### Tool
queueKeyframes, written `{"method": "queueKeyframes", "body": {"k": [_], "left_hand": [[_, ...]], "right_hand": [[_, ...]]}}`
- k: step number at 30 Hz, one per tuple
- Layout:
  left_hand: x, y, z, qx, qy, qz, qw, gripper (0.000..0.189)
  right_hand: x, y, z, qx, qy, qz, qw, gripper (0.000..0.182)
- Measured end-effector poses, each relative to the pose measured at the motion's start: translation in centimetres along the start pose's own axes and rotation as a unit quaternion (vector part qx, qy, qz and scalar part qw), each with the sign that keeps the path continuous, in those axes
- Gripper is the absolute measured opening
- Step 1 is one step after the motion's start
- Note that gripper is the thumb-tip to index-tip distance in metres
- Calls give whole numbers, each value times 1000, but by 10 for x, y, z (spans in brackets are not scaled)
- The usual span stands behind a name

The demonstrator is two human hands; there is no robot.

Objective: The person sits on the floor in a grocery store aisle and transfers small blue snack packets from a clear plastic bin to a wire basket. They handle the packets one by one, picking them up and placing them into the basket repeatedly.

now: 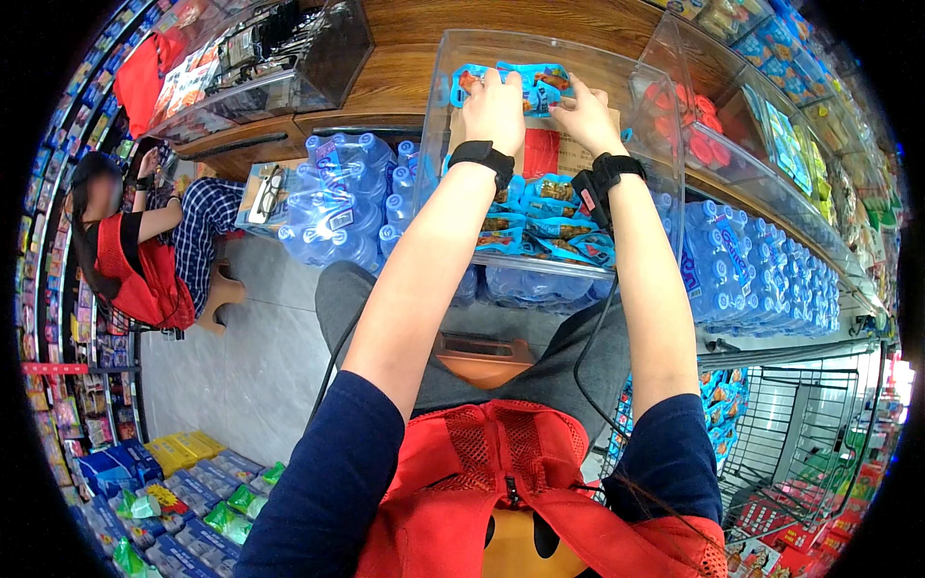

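A clear acrylic bin (676,188) stands before me, holding blue snack packets. At its far end, my left hand (495,108) rests over a packet (468,79) with the fingers bent down on it; its grip is hidden. Close by, my right hand (589,119) has thumb and fingers spread at the edge of more blue packets (543,83). Between my wrists lies brown cardboard (571,148) with a red printed patch (540,150). Rows of similar packets (553,213) fill the bin's near end. Both wrists wear black straps, the right one with a small device (591,199).
Shrink-wrapped blue bottles (336,195) stand below the wooden shelf (412,72), with more bottle packs (751,267) at right. A wire cart (795,412) holds further blue packets (723,404). A person in a red vest (155,267) sits at left. Packaged goods (188,498) cover the lower left.
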State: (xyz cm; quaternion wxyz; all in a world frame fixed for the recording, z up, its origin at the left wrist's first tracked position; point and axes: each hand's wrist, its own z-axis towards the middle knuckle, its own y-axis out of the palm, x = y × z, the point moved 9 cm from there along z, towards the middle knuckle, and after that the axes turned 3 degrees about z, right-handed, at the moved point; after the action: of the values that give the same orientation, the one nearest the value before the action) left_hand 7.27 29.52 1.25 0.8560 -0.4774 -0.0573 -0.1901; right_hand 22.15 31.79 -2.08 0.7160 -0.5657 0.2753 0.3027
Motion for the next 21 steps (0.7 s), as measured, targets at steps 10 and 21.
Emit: {"method": "queueKeyframes", "body": {"k": [10, 21], "left_hand": [[-9, -34, -1, 131, -48, 129, 982, 8], [-18, -14, 1, 51, -82, 22, 995, 18]], "right_hand": [[1, 3, 0, -22, 1, 7, 1000, 79], [-12, -3, -4, 8, -23, -44, 999, 74]]}}
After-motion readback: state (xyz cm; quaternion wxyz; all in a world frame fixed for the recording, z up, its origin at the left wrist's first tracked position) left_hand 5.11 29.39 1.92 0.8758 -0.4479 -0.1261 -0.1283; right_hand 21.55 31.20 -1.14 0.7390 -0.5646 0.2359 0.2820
